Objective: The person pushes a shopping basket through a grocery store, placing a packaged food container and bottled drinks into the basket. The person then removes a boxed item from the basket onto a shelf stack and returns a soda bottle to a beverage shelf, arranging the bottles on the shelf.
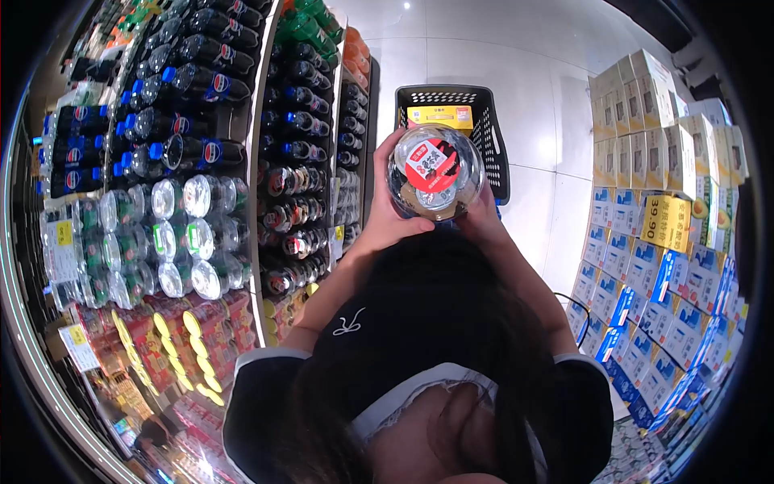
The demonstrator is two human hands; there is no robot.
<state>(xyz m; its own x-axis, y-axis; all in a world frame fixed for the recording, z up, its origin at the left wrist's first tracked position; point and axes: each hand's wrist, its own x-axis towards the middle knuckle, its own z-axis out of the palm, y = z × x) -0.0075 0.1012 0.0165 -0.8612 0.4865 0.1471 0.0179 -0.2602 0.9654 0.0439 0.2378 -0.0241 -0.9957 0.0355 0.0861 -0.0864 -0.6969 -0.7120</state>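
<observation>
A large clear plastic jar [435,198] with a round red and white label on its top is in front of my chest. My left hand [385,211] wraps round its left side, the fingers partly hidden behind it. Against its lower right side presses my right hand [481,219], with most of its fingers out of sight. Just beyond the jar is a dark grey shopping basket [493,149] with perforated walls. A yellow box [439,116] lies inside the basket, partly covered by the jar in this view.
Shelves on the left hold dark cola bottles [214,85], packs of clear bottles [211,194] and red packs with yellow lids [201,347]. Stacked cartons [637,266] with a yellow price sign [665,222] line the right. A pale tiled floor [540,145] runs between them.
</observation>
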